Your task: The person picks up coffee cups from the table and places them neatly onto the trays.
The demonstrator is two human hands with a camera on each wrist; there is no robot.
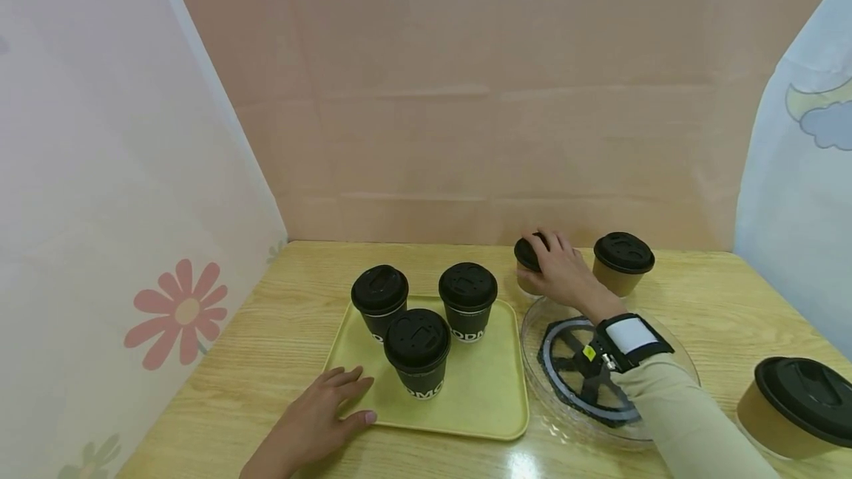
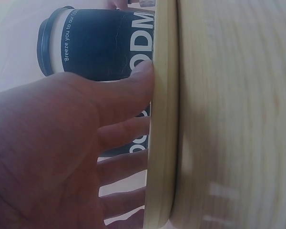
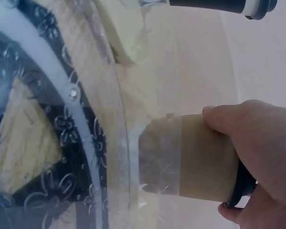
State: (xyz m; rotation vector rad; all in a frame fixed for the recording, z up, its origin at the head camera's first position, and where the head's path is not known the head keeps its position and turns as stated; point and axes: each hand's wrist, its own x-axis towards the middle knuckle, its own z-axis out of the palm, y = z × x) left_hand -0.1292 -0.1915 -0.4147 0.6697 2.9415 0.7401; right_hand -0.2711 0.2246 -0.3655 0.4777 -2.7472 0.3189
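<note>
At the back right, my right hand (image 1: 559,272) grips a brown paper cup (image 3: 205,157) from above, fingers around its black lid (image 1: 527,254). The cup stands just behind the rim of a clear round tray (image 1: 672,350), whose wall partly covers it in the right wrist view. My left hand (image 1: 322,412) rests at the front left corner of a yellow tray (image 1: 479,409), fingers spread and thumb on the edge. Three black paper cups with black lids stand upright on that tray: a front one (image 1: 418,353), a left one (image 1: 379,301) and a right one (image 1: 468,301).
Beneath the clear tray lies a black spoked base (image 1: 586,368) with a pale ring. One more brown lidded cup (image 1: 622,265) stands at the back right, another (image 1: 792,409) at the right front. A brown backdrop (image 1: 499,131) closes off the wooden table's (image 1: 239,361) far edge.
</note>
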